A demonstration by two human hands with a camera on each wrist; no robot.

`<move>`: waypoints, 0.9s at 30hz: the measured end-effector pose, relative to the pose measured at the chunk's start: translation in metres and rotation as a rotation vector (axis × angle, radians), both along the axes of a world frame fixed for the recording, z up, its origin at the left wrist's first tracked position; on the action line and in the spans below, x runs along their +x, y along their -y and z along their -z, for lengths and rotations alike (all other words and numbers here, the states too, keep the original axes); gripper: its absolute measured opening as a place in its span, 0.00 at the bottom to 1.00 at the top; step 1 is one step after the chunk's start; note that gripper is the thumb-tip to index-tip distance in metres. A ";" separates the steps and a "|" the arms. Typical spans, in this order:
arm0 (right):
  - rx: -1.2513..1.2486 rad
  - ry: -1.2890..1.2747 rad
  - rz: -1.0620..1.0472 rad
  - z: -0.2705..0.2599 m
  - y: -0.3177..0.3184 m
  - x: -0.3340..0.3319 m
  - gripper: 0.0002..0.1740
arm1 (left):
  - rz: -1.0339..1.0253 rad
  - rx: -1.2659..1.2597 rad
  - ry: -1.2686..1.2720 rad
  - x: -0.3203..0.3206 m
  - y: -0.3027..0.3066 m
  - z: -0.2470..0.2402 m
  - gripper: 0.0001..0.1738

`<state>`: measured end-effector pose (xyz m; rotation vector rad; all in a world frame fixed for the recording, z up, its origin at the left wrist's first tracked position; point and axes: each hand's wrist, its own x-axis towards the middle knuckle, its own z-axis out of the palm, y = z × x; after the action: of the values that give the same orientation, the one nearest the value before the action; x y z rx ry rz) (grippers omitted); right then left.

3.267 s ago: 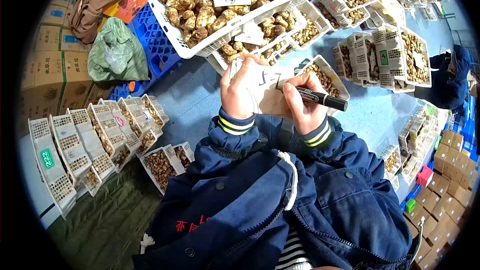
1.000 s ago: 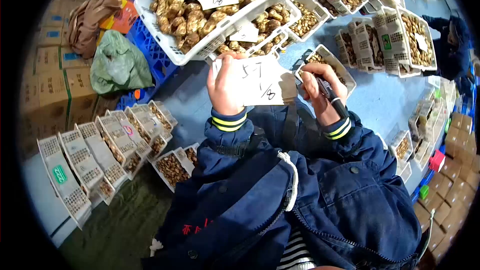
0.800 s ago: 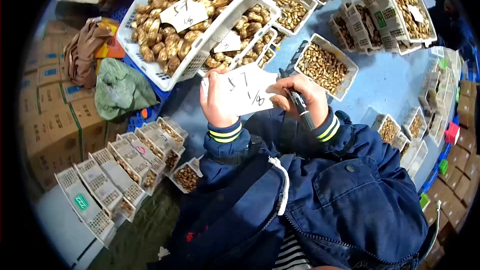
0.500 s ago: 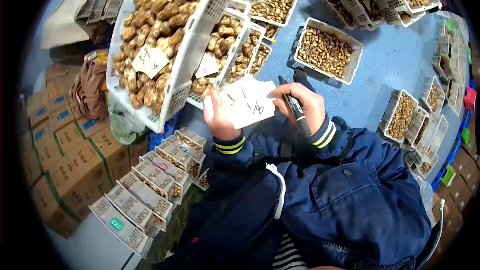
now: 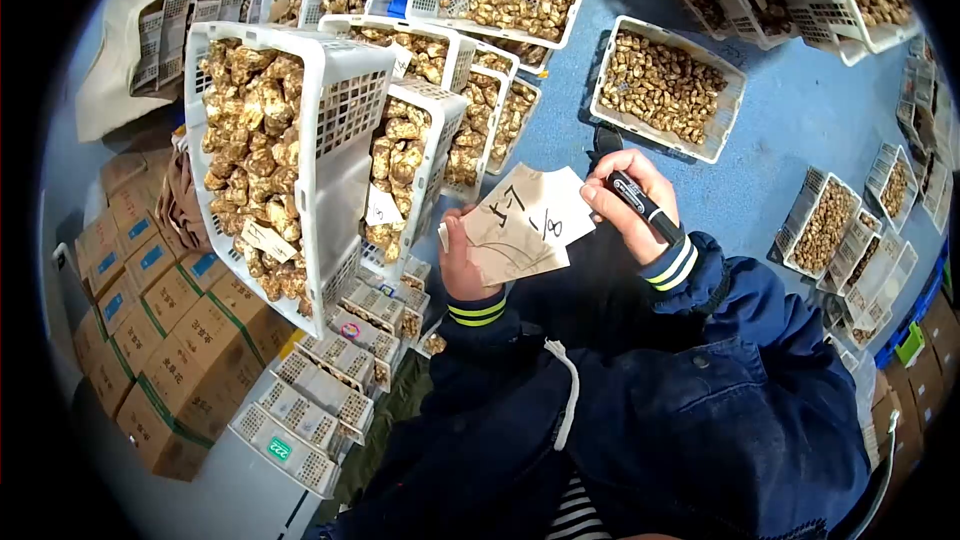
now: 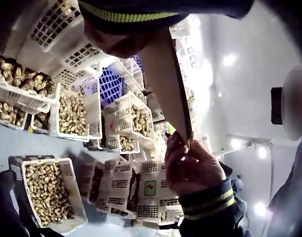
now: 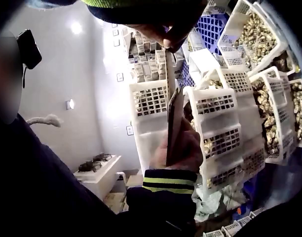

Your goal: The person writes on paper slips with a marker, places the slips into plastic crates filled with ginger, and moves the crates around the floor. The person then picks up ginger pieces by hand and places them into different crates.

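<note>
In the head view my left hand (image 5: 466,262) holds pieces of card (image 5: 500,240) at their left side. They are part white, part tan, with a handwritten "57" and "1/8". My right hand (image 5: 648,172) holds a black marker pen (image 5: 657,220) slanting across the palm, while its thumb and fingertips are at the white card's right edge. The left wrist view shows the right hand (image 6: 193,170) pinching the card's edge (image 6: 183,106). Beyond the left hand stands a large white crate (image 5: 345,155) of brown, knobbly mushrooms, a label card (image 5: 268,240) lying on them.
More filled white crates (image 5: 440,120) stand behind the large one, and a separate crate (image 5: 655,143) sits on the blue floor. Cardboard cartons (image 5: 195,365) are stacked at left, smaller crates (image 5: 295,430) near them. Stacked crates (image 5: 820,15) stand at upper right.
I wrote on the card earlier; the pen then turned back into my palm. My view has swung left. The card pieces now fan apart, with the right hand at the white one's edge.
</note>
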<state>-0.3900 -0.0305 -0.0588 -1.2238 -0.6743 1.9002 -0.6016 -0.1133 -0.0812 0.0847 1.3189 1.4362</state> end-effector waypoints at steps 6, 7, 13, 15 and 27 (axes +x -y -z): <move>-0.085 -0.070 -0.036 0.009 -0.007 -0.023 0.07 | -0.104 0.039 0.106 -0.008 0.000 0.003 0.19; -0.080 -0.046 -0.009 0.010 -0.009 -0.025 0.07 | -0.041 -0.083 0.064 -0.013 -0.001 0.001 0.21; 0.262 0.481 0.048 0.121 -0.025 -0.036 0.06 | -0.089 -0.126 -0.068 -0.054 0.029 0.014 0.15; 0.289 0.496 0.030 0.192 -0.023 -0.067 0.09 | -0.025 -0.150 -0.147 -0.069 0.044 0.012 0.16; 0.103 0.514 0.112 0.288 -0.026 -0.217 0.13 | 0.155 -0.146 -0.231 -0.116 0.088 0.060 0.14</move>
<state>-0.6074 -0.0047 -0.3470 -1.6625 -0.9337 1.4434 -0.7175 -0.2015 -0.1409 0.2563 1.5667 1.2221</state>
